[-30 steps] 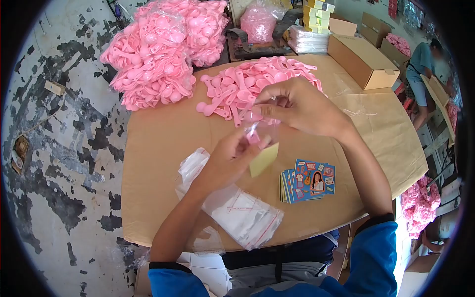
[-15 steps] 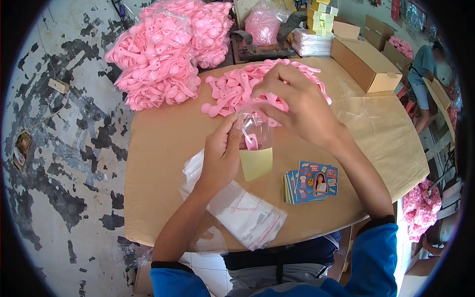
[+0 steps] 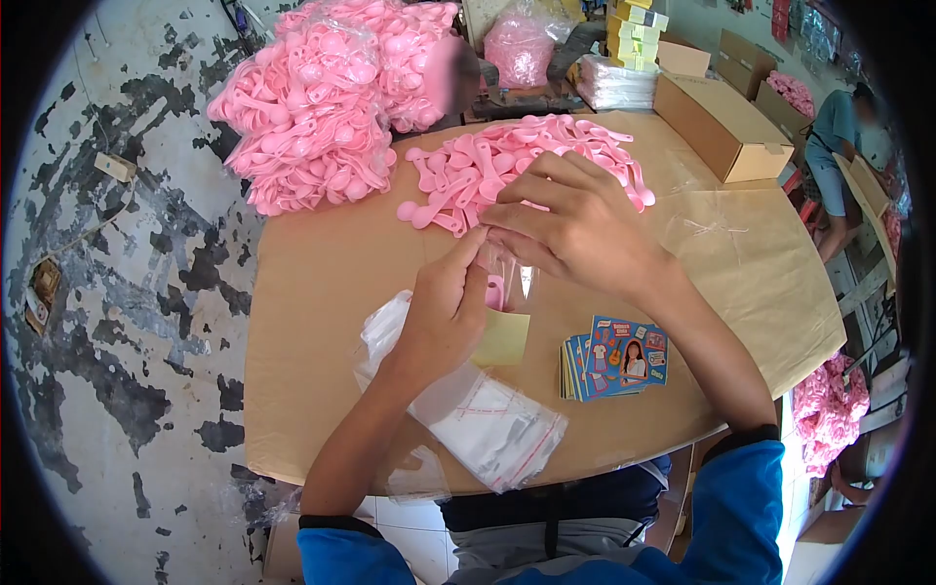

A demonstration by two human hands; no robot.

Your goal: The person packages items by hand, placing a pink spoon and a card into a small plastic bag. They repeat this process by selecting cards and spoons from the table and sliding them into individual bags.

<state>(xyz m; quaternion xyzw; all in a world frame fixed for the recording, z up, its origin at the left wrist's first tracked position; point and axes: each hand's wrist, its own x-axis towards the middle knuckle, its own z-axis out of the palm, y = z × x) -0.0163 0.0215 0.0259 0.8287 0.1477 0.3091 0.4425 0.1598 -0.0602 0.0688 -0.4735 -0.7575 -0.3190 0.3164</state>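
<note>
My left hand (image 3: pixel 447 317) pinches the top left edge of a small clear plastic bag (image 3: pixel 525 280) between thumb and fingers. Through the film show part of a pink plastic spoon (image 3: pixel 495 292) and a plain pale-yellow card (image 3: pixel 505 339). At the bag's mouth, the fingers of my right hand (image 3: pixel 585 224) are closed on its upper edge, fingertips meeting those of the left. Below the left forearm lies a stack of flat clear bags (image 3: pixel 492 424). A stack of blue printed cards (image 3: pixel 629 359) sits to the right of the held bag.
Loose pink spoons (image 3: pixel 453 175) are heaped beyond my hands on the brown paper-covered table (image 3: pixel 322 283). Large bags of pink spoons (image 3: pixel 312 107) stand at the back left. A cardboard box (image 3: pixel 721 127) occupies the back right corner. Another person (image 3: pixel 834 146) is at the far right.
My right hand has come down from above the bag, and its spread fingers have closed at the bag's mouth. The bag with spoon and card has dropped slightly toward me.
</note>
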